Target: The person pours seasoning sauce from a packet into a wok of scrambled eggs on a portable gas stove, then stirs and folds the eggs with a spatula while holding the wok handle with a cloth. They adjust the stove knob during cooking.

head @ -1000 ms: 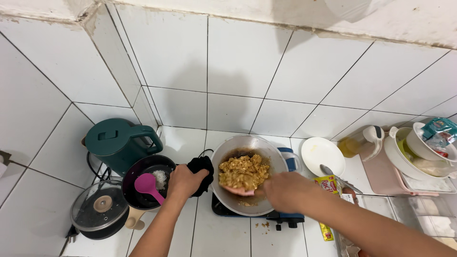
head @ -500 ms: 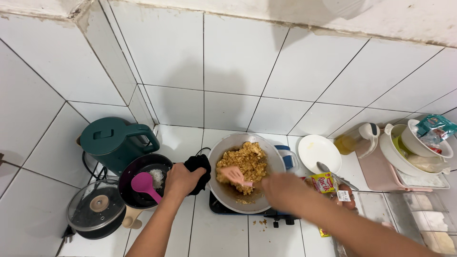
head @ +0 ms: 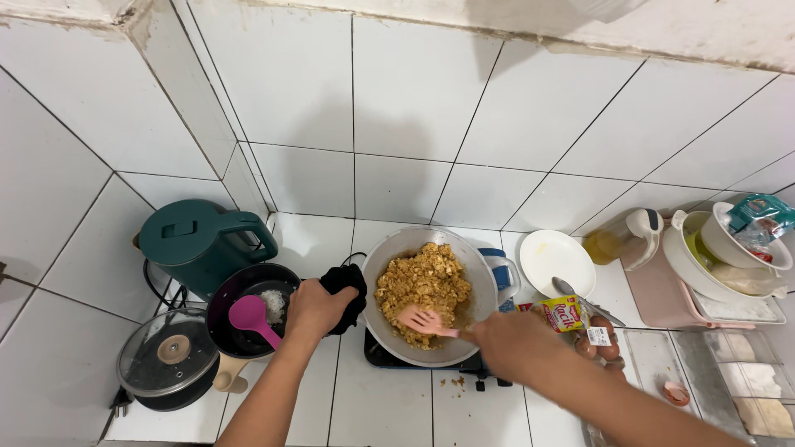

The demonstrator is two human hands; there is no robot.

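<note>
The left hand (head: 319, 305) is clenched around a black cloth (head: 346, 285) wrapped at the pan's handle, steadying the grey pan (head: 389, 257) on the small stove (head: 377, 354) near the counter's front edge. The right hand (head: 517, 343) is closed on the handle of a pink spatula (head: 421, 320), its blade lying in the yellow-brown crumbled food (head: 422, 281) that fills the pan's middle.

The risk, as I see it, is spillage: crumbs already lie on the white tiled counter (head: 397, 406) in front of the stove, and a hard push could send more over the near rim. If the cloth slips, the pan could turn on the burner.

Room is tight. Just left of the holding hand stands a black pot (head: 236, 331) with a magenta spoon (head: 252, 317), and behind it a green kettle (head: 203, 240). To the right, a white plate (head: 555, 258) and eggs (head: 600, 348) crowd the stirring arm's side. Only the counter's front strip is open.
</note>
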